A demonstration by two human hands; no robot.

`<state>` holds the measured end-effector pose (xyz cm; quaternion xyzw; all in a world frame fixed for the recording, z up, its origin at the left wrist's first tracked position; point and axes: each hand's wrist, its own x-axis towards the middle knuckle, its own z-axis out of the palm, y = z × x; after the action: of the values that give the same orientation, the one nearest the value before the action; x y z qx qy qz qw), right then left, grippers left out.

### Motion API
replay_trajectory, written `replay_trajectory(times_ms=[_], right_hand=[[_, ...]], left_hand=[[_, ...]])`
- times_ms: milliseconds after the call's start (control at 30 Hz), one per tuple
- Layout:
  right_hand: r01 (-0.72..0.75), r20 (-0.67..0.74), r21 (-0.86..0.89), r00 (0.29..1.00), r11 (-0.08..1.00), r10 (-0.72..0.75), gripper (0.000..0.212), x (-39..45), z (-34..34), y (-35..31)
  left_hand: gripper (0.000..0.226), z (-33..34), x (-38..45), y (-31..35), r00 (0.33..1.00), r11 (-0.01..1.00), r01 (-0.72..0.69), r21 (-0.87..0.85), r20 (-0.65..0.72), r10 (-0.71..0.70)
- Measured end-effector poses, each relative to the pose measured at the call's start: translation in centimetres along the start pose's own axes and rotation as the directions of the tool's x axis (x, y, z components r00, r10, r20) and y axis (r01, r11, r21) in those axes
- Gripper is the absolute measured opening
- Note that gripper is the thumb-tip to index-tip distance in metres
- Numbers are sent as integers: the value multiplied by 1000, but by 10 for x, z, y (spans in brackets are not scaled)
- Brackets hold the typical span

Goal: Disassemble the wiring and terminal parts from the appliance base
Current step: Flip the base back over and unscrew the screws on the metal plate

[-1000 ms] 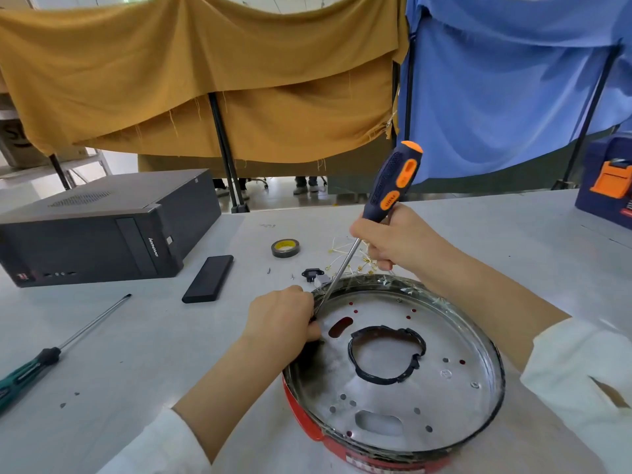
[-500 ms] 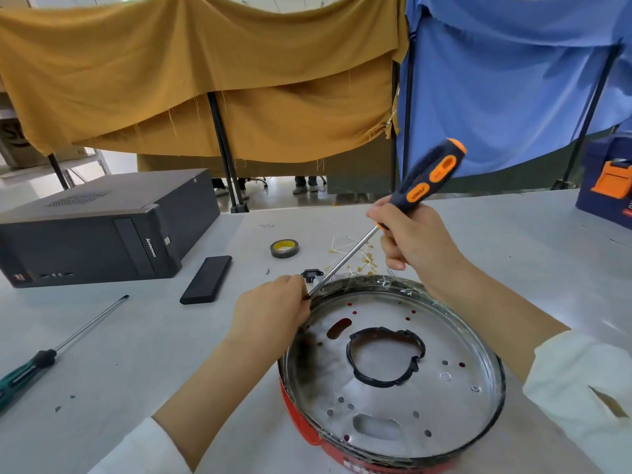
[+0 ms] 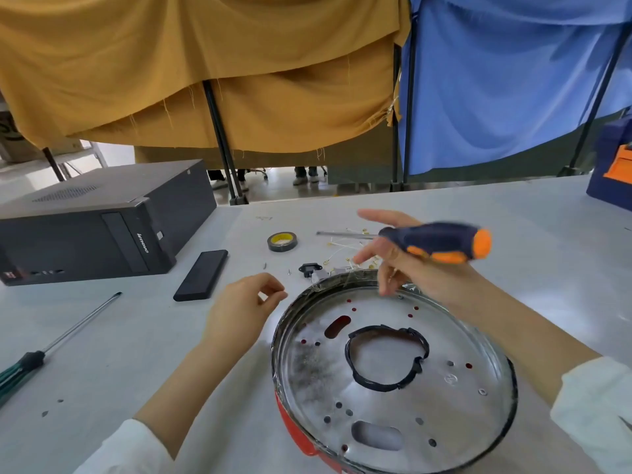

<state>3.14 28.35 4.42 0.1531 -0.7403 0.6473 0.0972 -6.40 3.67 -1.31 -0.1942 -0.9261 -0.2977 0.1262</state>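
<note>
I see the appliance base point(image 3: 393, 371) sitting on the table point(image 3: 513, 227) in the lower right of the frame, a round shallow pan with a red outer wall and a shiny metal floor. Inside it lies a black ring-shaped part point(image 3: 388, 359) near the centre, around a bare patch, and the floor shows small holes, two oblong slots and a dark smudge toward its left side.

My left hand point(image 3: 239, 309) hovers just left of the rim with fingers loosely curled, holding nothing. My right hand point(image 3: 407, 265) is above the far rim, fingers spread, with the blue-and-orange screwdriver point(image 3: 437, 242) lying across it; the motion blur keeps me from judging the grip.

Beyond the rim, upper centre, lie thin pale wires point(image 3: 342, 249), a small black terminal piece point(image 3: 309, 269) and a tape roll point(image 3: 282, 241). A green-handled screwdriver point(image 3: 51, 347) rests at lower left.
</note>
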Motion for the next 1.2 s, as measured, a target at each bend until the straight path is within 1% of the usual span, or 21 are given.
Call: replay_trajectory(times_ms=[33, 67, 100, 133, 167, 200, 233, 267, 300, 333, 400, 500, 667, 833, 933, 1200], right_hand=[[-46, 44, 65, 998, 997, 43, 26, 1, 4, 2], [-116, 69, 129, 992, 985, 108, 24, 5, 6, 8], [-216, 86, 128, 975, 968, 206, 25, 15, 11, 13], [-342, 116, 18, 934, 940, 337, 24, 18, 16, 18], [-442, 124, -162, 878, 882, 463, 25, 20, 18, 26], [-439, 111, -372, 853, 818, 509, 26, 19, 18, 35], [-344, 103, -536, 879, 771, 465, 24, 18, 17, 40], [-221, 112, -631, 922, 743, 370, 23, 14, 16, 39], [-104, 168, -685, 941, 721, 295, 25, 3, 15, 36], [-26, 207, -735, 943, 678, 261, 27, -8, 14, 32], [60, 247, -795, 941, 603, 232, 31, -16, 11, 32], [77, 257, -789, 942, 609, 214, 36, -9, 15, 35], [96, 262, -775, 948, 625, 180, 35, -10, 12, 43], [99, 272, -772, 944, 627, 186, 38, -8, 11, 46], [112, 270, -790, 946, 603, 178, 37, -8, 11, 47], [123, 264, -791, 953, 599, 152, 34, -9, 13, 48]], left_hand=[[10, 6, 0, -3, 1000, 1000, 24, -13, 11, -24], [10, 11, 1, -7, 999, 999, 47, -21, 15, -47], [9, 15, 3, -10, 998, 997, 67, -24, 14, -67], [8, 19, 5, -13, 996, 996, 87, -28, 10, -86], [8, 24, 7, -16, 994, 994, 105, -38, 6, -105], [7, 28, 10, -19, 992, 991, 123, -52, 4, -123], [6, 32, 14, -21, 990, 988, 144, -61, 1, -144], [5, 36, 18, -24, 987, 985, 161, -63, -5, -162], [6, 40, 23, -26, 984, 982, 175, -64, -13, -176], [8, 44, 28, -28, 982, 980, 186, -69, -21, -188], [12, 52, 39, -33, 976, 975, 209, -80, -47, -213], [15, 63, 55, -40, 968, 973, 226, -50, -100, -230], [12, 75, 81, -48, 964, 973, 231, -14, -129, -231], [15, 78, 90, -53, 961, 964, 264, 21, -95, -261], [18, 77, 88, -53, 969, 971, 238, 33, -79, -235], [20, 76, 85, -49, 975, 971, 219, 95, -64, -214]])
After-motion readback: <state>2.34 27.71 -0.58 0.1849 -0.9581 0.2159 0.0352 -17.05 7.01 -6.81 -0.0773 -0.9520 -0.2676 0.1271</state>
